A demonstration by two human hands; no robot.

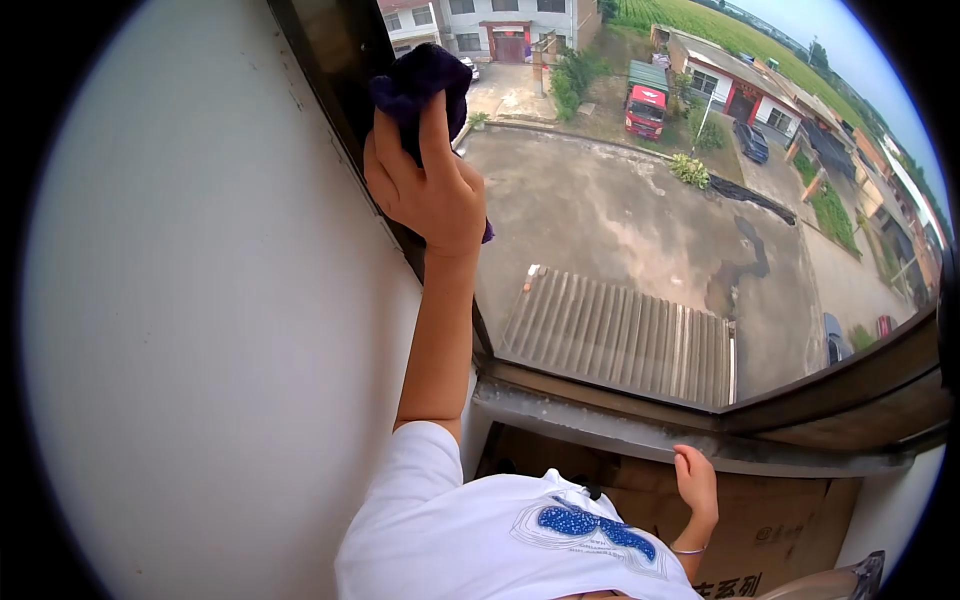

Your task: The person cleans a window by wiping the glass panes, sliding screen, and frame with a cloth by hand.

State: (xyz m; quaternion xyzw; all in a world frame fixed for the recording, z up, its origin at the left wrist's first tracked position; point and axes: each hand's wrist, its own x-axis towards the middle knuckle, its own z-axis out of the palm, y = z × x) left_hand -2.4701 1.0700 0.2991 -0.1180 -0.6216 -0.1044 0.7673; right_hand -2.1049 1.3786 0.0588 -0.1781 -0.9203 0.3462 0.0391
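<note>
My left hand (pixel 428 185) reaches up along the left side of the window and is closed on a dark purple cloth (pixel 425 85). Bunched at the fingertips, the cloth overlaps the dark window frame (pixel 340 90) and the edge of the glass. A bit of its purple edge also shows beside my wrist. Lower right, my right hand (pixel 696 482) is at the edge of the window sill (pixel 600 428), with its fingers loosely bent and nothing visible in them. A thin band circles that wrist.
A white wall (pixel 220 300) fills the left side. Below the sill stands brown cardboard (pixel 770 520) with printed characters. Through the window pane (pixel 600 200) show a concrete yard, a corrugated roof (pixel 620 330), a red truck (pixel 646 105) and houses.
</note>
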